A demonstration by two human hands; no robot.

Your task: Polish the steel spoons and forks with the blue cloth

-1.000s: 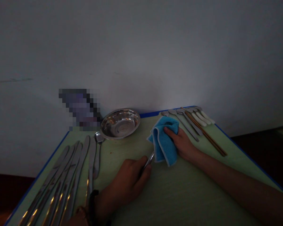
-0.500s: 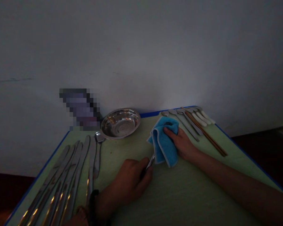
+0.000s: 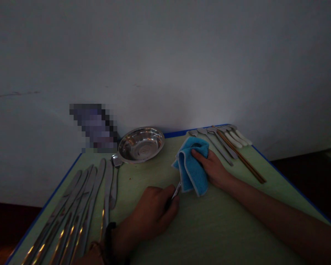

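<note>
My left hand (image 3: 154, 209) is closed on the shiny metal handle of a piece of cutlery (image 3: 177, 189), held over the middle of the table. The far end of that cutlery is covered by a blue cloth (image 3: 194, 173) with pale edging, so its kind is hidden. My right hand (image 3: 215, 167) pinches the cloth around it, thumb on top. A dark curved edge shows in the cloth's upper fold; I cannot make out what it is.
Several metal knives (image 3: 84, 206) lie along the left side. A steel bowl (image 3: 141, 145) stands at the back, beside a small fork or spoon (image 3: 114, 184). At the back right are spoons (image 3: 216, 145), wooden chopsticks (image 3: 241, 158) and white-handled cutlery (image 3: 238, 138). A wall (image 3: 165, 66) rises behind.
</note>
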